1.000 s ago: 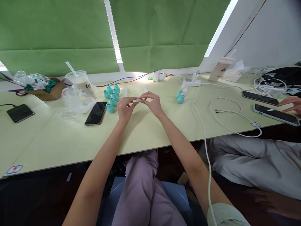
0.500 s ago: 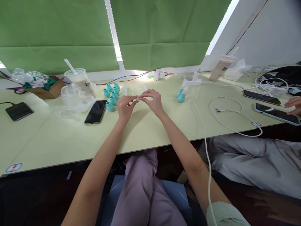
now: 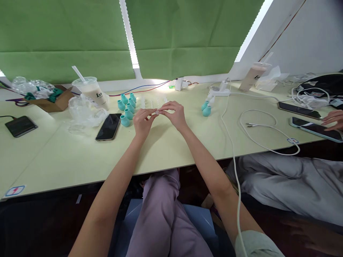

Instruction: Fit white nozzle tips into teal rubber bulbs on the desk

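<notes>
Between the fingertips of both hands is a small whitish translucent piece, mostly covered by the fingers. My left hand pinches it from the left, and my right hand pinches it from the right. Several turquoise rubber bulbs stand in a group just left of my left hand. Behind my hands lie several small clear-white pieces in short rows. To the right of my right hand stand turquoise bulbs with whitish tips.
A black phone, a crumpled plastic bag and a drink cup are on the left, near a cardboard box. A white cable runs over the table edge on the right. Another person's hand touches a phone.
Almost nothing differs. Both hands keep their pinch on the small piece; the whole view has shifted very slightly.
</notes>
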The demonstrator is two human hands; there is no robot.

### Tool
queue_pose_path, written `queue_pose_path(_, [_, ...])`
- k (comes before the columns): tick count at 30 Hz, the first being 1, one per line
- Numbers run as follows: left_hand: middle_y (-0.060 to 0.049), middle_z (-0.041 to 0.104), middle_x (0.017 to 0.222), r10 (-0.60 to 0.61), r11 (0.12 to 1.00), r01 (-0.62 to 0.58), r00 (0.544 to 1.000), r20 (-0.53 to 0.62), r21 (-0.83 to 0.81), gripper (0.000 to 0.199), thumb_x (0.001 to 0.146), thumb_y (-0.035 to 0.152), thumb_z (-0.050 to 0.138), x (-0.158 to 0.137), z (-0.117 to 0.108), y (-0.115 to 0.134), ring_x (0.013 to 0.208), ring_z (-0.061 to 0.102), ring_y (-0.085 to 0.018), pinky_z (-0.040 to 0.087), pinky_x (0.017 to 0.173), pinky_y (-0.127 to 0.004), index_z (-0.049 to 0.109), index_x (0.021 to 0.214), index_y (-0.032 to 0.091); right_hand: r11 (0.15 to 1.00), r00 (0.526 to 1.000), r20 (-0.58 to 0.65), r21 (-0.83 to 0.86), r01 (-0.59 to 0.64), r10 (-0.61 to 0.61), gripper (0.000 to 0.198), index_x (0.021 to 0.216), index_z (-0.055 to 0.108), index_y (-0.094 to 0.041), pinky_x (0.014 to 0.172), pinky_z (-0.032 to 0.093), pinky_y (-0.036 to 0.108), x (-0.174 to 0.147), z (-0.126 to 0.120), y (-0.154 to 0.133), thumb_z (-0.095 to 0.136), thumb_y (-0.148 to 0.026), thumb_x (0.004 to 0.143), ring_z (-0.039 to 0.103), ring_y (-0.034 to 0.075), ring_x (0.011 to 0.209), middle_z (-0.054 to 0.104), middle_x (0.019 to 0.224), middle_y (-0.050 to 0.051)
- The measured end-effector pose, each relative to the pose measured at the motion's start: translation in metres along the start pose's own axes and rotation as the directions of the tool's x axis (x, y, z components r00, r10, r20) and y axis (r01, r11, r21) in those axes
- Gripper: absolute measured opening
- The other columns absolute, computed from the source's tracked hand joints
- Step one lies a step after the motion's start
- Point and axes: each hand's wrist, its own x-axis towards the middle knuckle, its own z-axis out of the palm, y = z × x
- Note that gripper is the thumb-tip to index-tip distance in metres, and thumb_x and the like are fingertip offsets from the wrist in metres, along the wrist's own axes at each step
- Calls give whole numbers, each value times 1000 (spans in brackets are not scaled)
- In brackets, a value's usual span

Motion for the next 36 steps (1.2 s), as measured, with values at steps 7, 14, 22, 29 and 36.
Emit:
queue_pose_path(7, [-3,71,81,-21,999,21,1000,-7,-25,16,73,26,68,1,0,3,71,60,-12,44,49,-21,71,88,23,977,996,25,195,-86,83,16,76,73,-27,80,43,32,-1,-2,-4,67,-42,73,57,17,85,66,82,1])
queue_pose_path(14, [-3,71,80,3,999,-4,999,-36,-32,15,73,25,68,2,-1,7,70,59,-12,44,47,-21,71,87,22,924,990,72,354,-142,124,17,76,73,-26,82,43,32,0,-3,-4,70,-41,69,58,16,85,65,83,1])
queue_pose_path(22, [-3,71,81,20,1000,-20,999,-50,-14,13,74,26,67,2,-1,9,70,60,-13,43,47,-22,71,85,23,842,962,137,465,-274,237,23,75,72,-24,84,43,33,1,0,5,69,-46,68,59,18,90,66,86,2])
queue_pose_path(29, [-3,71,81,32,999,-33,998,-56,-11,13,74,26,67,1,1,9,71,60,-13,44,47,-22,71,86,23,778,945,149,538,-326,293,28,74,71,-23,85,45,32,0,3,6,73,-47,60,60,17,89,67,86,1])
queue_pose_path(36, [-3,71,81,19,1000,-19,998,-51,8,12,75,27,67,0,2,9,71,61,-13,44,48,-22,71,85,23,727,924,187,573,-378,333,32,73,69,-21,82,48,31,1,4,5,75,-48,57,62,16,83,69,81,2])
